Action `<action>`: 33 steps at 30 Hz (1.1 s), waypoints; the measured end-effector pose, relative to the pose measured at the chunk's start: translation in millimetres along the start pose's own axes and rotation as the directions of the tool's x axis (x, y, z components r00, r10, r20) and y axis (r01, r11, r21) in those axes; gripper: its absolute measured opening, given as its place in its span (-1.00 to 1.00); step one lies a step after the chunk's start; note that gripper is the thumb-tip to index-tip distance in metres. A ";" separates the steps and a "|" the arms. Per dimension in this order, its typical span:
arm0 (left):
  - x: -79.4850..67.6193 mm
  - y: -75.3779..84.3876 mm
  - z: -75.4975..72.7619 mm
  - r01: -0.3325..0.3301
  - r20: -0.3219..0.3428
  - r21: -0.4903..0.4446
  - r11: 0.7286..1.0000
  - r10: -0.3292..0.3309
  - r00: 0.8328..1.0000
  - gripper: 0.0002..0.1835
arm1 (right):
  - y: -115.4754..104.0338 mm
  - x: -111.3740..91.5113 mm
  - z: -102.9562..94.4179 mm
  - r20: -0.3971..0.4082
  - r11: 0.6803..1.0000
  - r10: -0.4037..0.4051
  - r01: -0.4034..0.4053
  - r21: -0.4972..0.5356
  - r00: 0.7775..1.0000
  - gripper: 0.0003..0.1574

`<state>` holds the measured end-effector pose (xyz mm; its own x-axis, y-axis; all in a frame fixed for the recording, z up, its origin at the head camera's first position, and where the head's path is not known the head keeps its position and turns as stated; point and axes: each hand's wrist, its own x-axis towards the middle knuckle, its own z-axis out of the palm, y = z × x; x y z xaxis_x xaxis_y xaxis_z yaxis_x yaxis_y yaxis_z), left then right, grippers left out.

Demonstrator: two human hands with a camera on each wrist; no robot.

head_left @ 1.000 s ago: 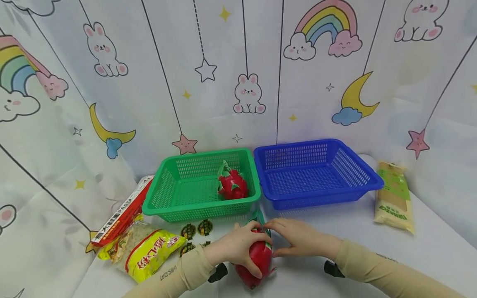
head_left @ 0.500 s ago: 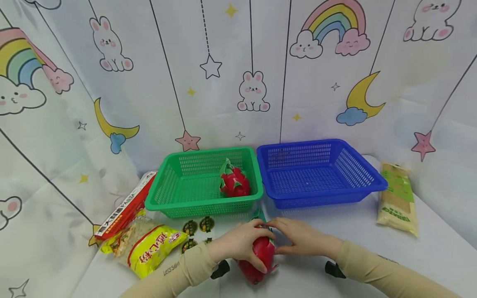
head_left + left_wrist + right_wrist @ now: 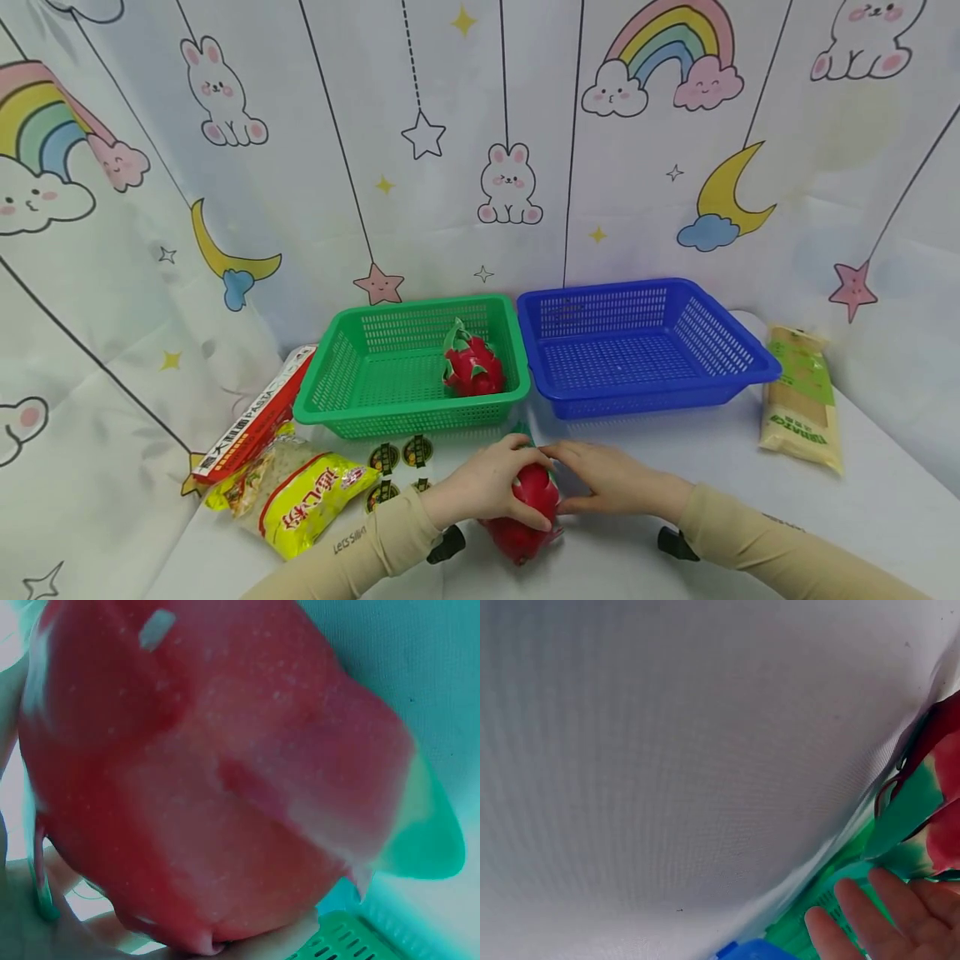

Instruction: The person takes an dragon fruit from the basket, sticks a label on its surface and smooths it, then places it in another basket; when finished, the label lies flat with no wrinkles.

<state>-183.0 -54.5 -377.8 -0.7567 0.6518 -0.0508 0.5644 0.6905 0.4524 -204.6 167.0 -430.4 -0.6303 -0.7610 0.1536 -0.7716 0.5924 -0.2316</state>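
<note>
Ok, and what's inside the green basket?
The green basket holds one red dragon fruit, toward its right end. The fruit's underside and whatever lies beneath it are hidden.

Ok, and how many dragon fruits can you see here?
2. One dragon fruit lies in the green basket, near its right end; the other dragon fruit is outside the basket, held in the left hand. No others show.
</note>
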 end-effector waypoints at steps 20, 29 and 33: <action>-6.9 -4.8 -5.0 0.062 -0.061 -0.134 0.989 -0.071 0.996 -0.40 | 2.8 -5.4 1.9 0.064 0.998 0.050 -0.052 0.023 0.997 -0.05; -9.2 -9.8 -3.7 0.086 -0.056 -0.143 0.986 -0.095 0.994 -0.39 | 2.4 -8.9 -1.8 0.063 1.000 0.002 -0.002 -0.001 0.998 -0.06; -12.1 -12.1 -4.6 0.078 -0.053 -0.179 0.981 -0.089 0.995 -0.40 | 3.2 -8.9 -2.7 0.063 1.000 -0.004 0.005 -0.013 0.998 -0.04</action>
<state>-182.2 -72.1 -378.5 -0.8205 0.5700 -0.0437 0.4349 0.6720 0.5994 -201.7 176.4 -429.9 -0.6207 -0.7784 0.0941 -0.7757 0.5922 -0.2182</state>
